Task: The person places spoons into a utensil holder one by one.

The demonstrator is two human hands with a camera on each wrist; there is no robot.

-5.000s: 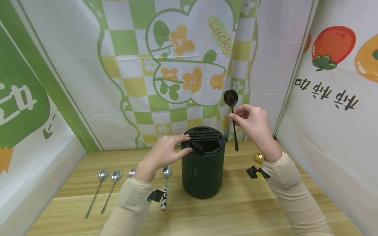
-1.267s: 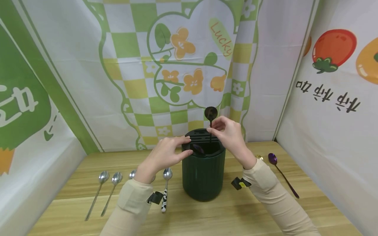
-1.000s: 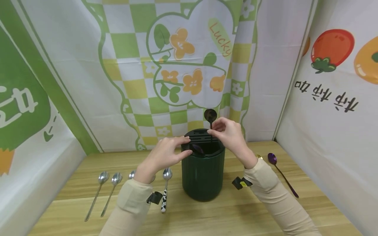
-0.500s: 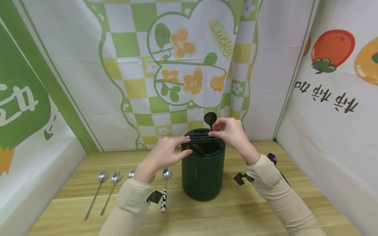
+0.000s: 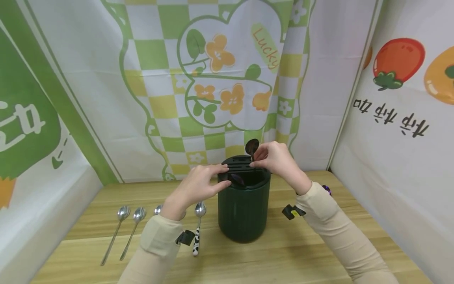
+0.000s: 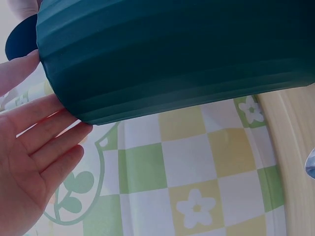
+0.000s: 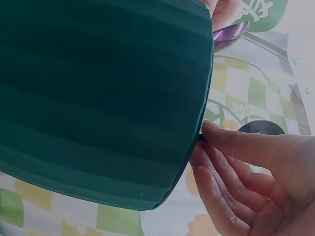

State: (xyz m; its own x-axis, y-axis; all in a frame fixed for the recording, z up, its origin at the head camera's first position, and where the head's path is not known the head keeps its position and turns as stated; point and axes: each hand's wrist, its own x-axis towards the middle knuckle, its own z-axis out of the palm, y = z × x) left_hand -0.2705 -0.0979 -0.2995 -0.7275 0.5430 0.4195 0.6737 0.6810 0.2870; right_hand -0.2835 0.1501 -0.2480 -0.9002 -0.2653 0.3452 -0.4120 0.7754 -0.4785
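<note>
In the head view, a dark green ribbed utensil holder (image 5: pixel 243 213) with a black slotted lid stands upright on the table. My right hand (image 5: pixel 278 159) pinches a black spoon (image 5: pixel 252 146) by its handle, bowl up, over the lid's right side. The right wrist view shows thumb and fingers gripping the handle at the rim; its lower end is hidden. My left hand (image 5: pixel 196 183) touches the holder's left rim with fingers extended, also seen from below in the left wrist view. A purple spoon (image 7: pixel 230 35) sits in the front opening, its bowl at the rim.
Left of the holder lie two silver spoons (image 5: pixel 123 213), another partly hidden behind the left wrist, and a spoon with a cow-patterned handle (image 5: pixel 196 241). At right, the sleeve mostly covers a second purple spoon (image 5: pixel 327 190). Printed cloth walls enclose the wooden table (image 5: pixel 248 264).
Since the oldest frame, my right hand has brought the black spoon left, from beside the holder to over its lid. During the last second the spoon has sunk slightly. My left hand stays put.
</note>
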